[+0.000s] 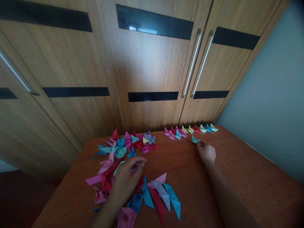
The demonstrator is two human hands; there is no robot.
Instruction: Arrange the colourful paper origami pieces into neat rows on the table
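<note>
My right hand (207, 152) is closed in a pinch on the near end of a small teal folded paper boat (194, 139), low over the table just in front of the row of paper boats (190, 129). My left hand (127, 177) hovers over a heap of folded paper pieces (108, 172) in pink, red and blue. Its fingers are curved, with a gap to the thumb and nothing visible between them. Part of that heap is hidden beneath the left hand.
Behind the left hand lies another pile of colourful folded paper (128, 141). Long folded strips (161, 193) fan out at the front. The brown table (180, 164) meets a wooden wardrobe (152, 63) at the back and a pale wall (273, 95) at the right.
</note>
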